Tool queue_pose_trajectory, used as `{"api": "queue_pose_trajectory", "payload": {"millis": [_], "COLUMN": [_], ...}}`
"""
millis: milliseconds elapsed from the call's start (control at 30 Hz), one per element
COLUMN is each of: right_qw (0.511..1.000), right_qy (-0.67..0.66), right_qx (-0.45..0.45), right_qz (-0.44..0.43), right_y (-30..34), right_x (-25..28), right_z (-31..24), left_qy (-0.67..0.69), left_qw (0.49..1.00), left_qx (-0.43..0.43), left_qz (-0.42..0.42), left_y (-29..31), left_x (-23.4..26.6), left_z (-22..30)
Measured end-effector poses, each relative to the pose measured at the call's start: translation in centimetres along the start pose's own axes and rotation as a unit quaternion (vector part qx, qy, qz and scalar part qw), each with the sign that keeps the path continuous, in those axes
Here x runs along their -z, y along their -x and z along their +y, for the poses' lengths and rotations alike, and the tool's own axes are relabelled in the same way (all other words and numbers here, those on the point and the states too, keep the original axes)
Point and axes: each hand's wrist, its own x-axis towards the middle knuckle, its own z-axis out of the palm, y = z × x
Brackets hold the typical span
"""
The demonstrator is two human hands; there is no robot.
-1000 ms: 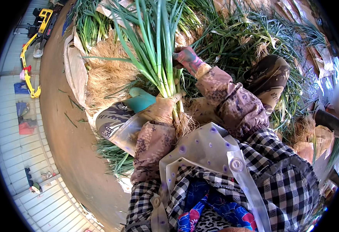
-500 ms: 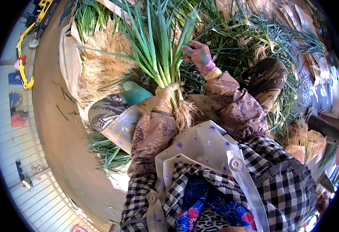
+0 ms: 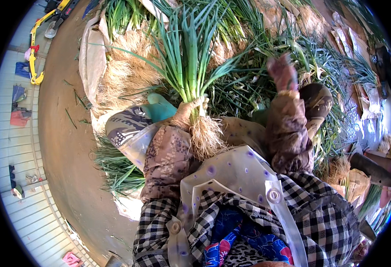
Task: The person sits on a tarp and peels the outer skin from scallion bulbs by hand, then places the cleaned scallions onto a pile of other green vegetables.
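A bunch of green onions (image 3: 189,73) stands upright before my lap, green leaves fanned upward and pale stringy roots hanging below. My left hand (image 3: 186,112), in a light glove, is wrapped round its white stems just above the roots. Off to the right, my right hand (image 3: 283,73) is raised over the heap of loose green leaves (image 3: 249,91), apart from the bunch. Motion smears its fingers, so I cannot see whether it holds anything. A spotted clear plastic apron (image 3: 231,167) covers my lap beneath the roots.
Rooted green onions (image 3: 126,71) lie piled on pale sheeting at the left. Another leafy bundle (image 3: 120,167) is by my left leg. Brown floor (image 3: 64,151) runs along the left, with a yellow-framed tool (image 3: 33,58) beyond. Onions with roots (image 3: 338,171) sit at the right.
My right hand has moved from the bunch's leaves out to the right. The left hand keeps hold of the bunch, now turned more upright with its roots slightly lower.
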Motion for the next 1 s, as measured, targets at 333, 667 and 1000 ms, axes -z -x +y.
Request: {"api": "queue_pose_trajectory", "payload": {"millis": [333, 667, 1000], "right_qw": [0.87, 0.91, 0.911], "right_qy": [0.148, -0.006, -0.215], "right_qx": [-0.32, -0.38, -0.154], "right_qz": [-0.345, -0.163, -0.315], "right_y": [11.0, 9.4, 3.9], "right_x": [-10.7, -6.3, -11.1], "right_z": [8.8, 14.0, 4.2], "left_qy": [-0.449, -0.764, -0.216], "left_qw": [0.887, 0.611, 0.974], "left_qx": [-0.041, -0.206, -0.042], "left_qz": [0.099, 0.017, 0.056], "left_y": [2.9, 4.6, 11.4], "left_x": [-1.8, -2.6, 2.5], "left_z": [2.3, -2.5, 4.2]}}
